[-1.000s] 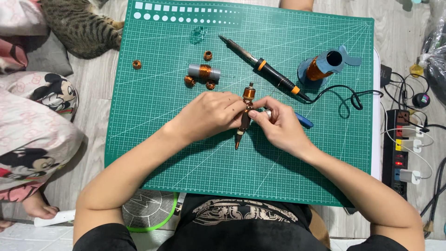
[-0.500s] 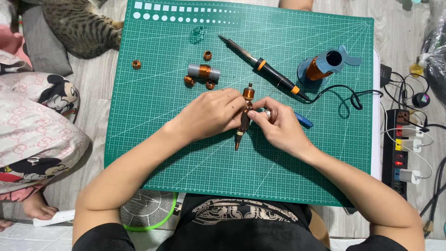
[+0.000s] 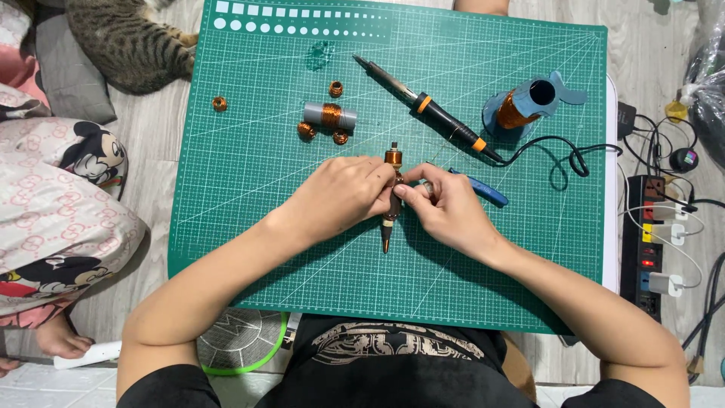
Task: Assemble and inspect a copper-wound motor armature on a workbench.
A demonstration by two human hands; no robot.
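I see a big green cutting mat (image 3: 249, 227) that fills most of the middle of the frame. At the left edge lies a printed blanket (image 3: 53, 211), cut off by the frame, and a striped cat (image 3: 124, 41) rests in the upper left with its head out of view. At the right edge sits a power strip (image 3: 655, 242) with plugs and tangled wires.

In the upper middle I see a soldering iron (image 3: 430, 113) lying slanted, and beside it a blue spool of copper wire (image 3: 525, 102). Left of those lie a grey tube wound with copper (image 3: 330, 115) and a few small copper coils (image 3: 220, 103).

In the middle of the frame, my left hand (image 3: 340, 198) and my right hand (image 3: 445, 208) both pinch a thin brown rod (image 3: 390, 219). It points up and down, with a copper coil at its top end. My fingers hide its middle part. A blue-handled tool (image 3: 483, 190) peeks out behind my right hand; I cannot tell what kind it is.
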